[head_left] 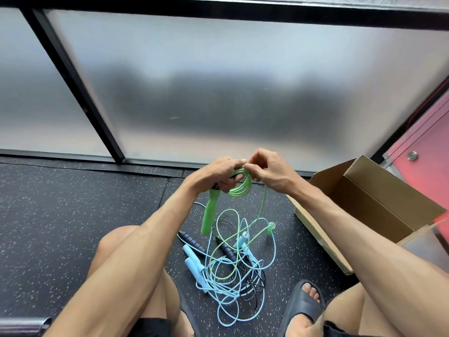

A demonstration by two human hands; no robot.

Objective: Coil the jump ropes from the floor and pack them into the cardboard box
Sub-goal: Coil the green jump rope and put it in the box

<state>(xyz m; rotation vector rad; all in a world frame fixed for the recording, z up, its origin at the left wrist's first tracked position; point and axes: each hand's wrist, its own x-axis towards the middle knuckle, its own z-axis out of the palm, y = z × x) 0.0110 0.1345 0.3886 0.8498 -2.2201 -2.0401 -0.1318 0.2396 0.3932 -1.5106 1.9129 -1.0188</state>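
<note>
L hand (218, 175), R hand (271, 175) on green rope coil (241, 189), cardboard box (388, 181) near

Both forearms extended forward; left hand (218, 175) grips the green jump rope (244, 188), right hand (272, 172) pinches it, fingertips meeting.

We face a frosted glass wall (218, 57), softly lit, with a dark blur across its middle. A black frame (73, 81) divides it. Below the wall lies a black speckled floor (73, 227). Right of the wall stands a pink panel (427, 132) with a round metal fitting (412, 155).
</note>
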